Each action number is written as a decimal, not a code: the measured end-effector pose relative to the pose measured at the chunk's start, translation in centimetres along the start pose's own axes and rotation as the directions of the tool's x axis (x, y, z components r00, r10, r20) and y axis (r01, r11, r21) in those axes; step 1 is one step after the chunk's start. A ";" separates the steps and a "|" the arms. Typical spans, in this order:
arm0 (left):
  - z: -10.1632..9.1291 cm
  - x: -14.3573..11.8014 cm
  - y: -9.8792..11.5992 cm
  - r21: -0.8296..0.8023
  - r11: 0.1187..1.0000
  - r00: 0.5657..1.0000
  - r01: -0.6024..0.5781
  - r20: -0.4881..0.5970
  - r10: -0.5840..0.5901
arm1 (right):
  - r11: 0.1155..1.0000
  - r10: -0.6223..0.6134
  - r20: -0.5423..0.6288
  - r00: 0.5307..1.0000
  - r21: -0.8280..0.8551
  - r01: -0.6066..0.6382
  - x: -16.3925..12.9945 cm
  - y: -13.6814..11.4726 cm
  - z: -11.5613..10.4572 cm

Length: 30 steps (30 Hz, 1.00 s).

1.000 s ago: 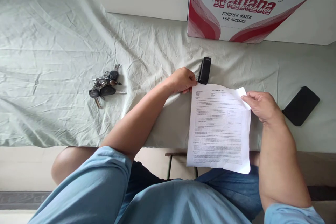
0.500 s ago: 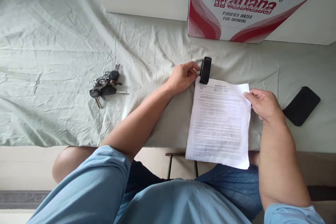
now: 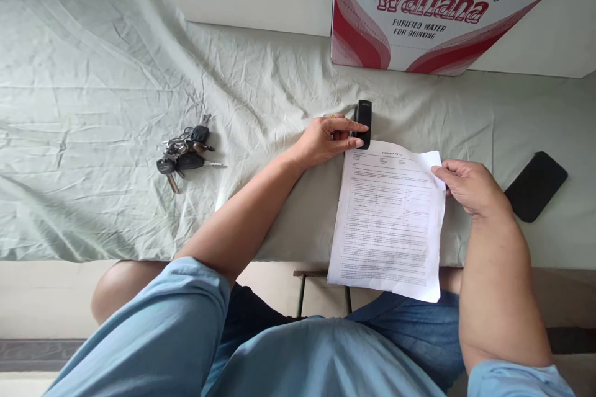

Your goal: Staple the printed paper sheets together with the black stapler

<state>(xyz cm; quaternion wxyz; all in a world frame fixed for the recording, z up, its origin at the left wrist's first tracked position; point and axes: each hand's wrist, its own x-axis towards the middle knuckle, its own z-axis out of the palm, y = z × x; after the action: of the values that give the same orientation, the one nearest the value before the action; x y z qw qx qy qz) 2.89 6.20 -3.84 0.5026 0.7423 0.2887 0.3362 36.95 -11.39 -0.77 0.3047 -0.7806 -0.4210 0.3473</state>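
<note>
Hands at a stapler and a printed sheet on a wrinkled cloth.
Keys (image 3: 185,152) lie far left; the left hand (image 3: 326,136) closes its fingers on the black stapler (image 3: 363,121), seemingly just touching the sheet (image 3: 388,220) at its top corner; the right hand (image 3: 468,186) pinches the sheet's right edge; a phone (image 3: 535,186) lies beyond.

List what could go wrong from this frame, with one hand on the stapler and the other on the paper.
The paper hangs past the table edge, pinched only at its top right corner by the right hand; it could sag or slide off. The left hand has just its fingertips on the stapler, so it may tip or slip on the wrinkled cloth.
</note>
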 end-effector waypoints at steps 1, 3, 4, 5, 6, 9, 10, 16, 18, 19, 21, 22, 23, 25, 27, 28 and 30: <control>0.0 0.0 -0.1 -0.009 1.000 1.000 -0.003 0.007 0.003 | 1.000 0.031 0.013 0.999 0.000 -0.031 0.0 -0.1 0.0; 0.0 0.0 0.0 -0.013 1.000 1.000 0.012 0.019 -0.012 | 0.997 0.076 0.023 0.997 0.000 -0.076 -0.1 -0.3 0.0; -0.1 0.0 0.2 -0.007 1.000 0.999 0.029 0.021 -0.028 | 0.997 0.082 0.015 0.996 0.002 -0.082 -0.1 -0.4 0.1; -0.1 -0.1 0.4 0.002 0.999 0.999 0.048 0.023 -0.048 | 0.996 0.086 0.009 0.996 0.004 -0.086 -0.1 -0.4 0.1; -0.1 -0.1 0.7 0.011 0.998 0.997 0.068 0.023 -0.069 | 0.996 0.089 0.005 0.996 0.005 -0.089 -0.1 -0.4 0.1; 0.1 -0.3 1.5 0.053 0.988 0.989 0.148 0.017 -0.149 | 0.996 0.090 0.003 0.996 0.026 -0.090 0.0 -0.5 0.1; 0.1 -0.3 1.6 0.065 0.982 0.984 0.176 0.018 -0.177 | 0.996 0.081 0.009 0.997 0.042 -0.081 0.0 -0.5 0.2; 0.3 -0.2 1.2 0.039 0.976 0.976 0.214 0.025 -0.215 | 0.954 -0.022 0.050 0.999 0.301 0.006 -0.5 -1.8 0.5; 0.1 -0.2 0.9 -0.008 0.984 0.983 0.178 0.042 -0.177 | 0.942 -0.029 0.084 0.996 0.336 -0.001 -1.2 -2.3 -0.1; 0.0 -0.3 0.9 -0.036 0.987 0.986 0.158 0.052 -0.156 | 0.946 -0.032 0.126 0.992 0.325 -0.010 -1.6 -2.4 -0.6; -0.3 -0.3 0.9 -0.103 0.987 0.991 0.124 0.062 -0.118 | 0.959 -0.048 0.241 0.969 0.282 -0.023 -2.4 -2.5 -1.9; -0.4 -0.3 1.0 -0.148 0.983 0.993 0.110 0.052 -0.103 | 0.964 -0.060 0.295 0.954 0.266 -0.022 -2.8 -2.4 -2.4; -0.5 -0.3 1.0 -0.199 0.975 0.995 0.096 0.033 -0.091 | 0.962 -0.078 0.322 0.943 0.272 -0.013 -3.1 -2.3 -2.8; -0.5 -0.3 1.1 -0.301 0.951 0.996 0.072 -0.030 -0.085 | 0.935 -0.121 0.264 0.957 0.353 0.020 -3.5 -2.1 -3.0; -0.4 -0.3 1.2 -0.384 0.920 0.992 0.075 -0.066 -0.108 | 0.876 -0.119 0.101 0.988 0.479 0.057 -3.5 -2.1 -2.2; -0.4 -0.3 1.1 -0.415 0.905 0.990 0.092 -0.058 -0.127 | 0.846 -0.095 0.029 0.995 0.529 0.065 -3.2 -2.2 -1.5; -0.4 -0.4 1.1 -0.461 0.878 0.988 0.131 -0.013 -0.154 | 0.811 -0.044 -0.043 0.998 0.582 0.061 -2.4 -2.5 0.0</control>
<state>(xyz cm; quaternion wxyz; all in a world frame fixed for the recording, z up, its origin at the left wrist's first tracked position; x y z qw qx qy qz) 2.43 5.78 -2.82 0.6796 0.5710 0.2672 0.3751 34.84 -12.30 1.85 0.5442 -0.6426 -0.3117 0.4403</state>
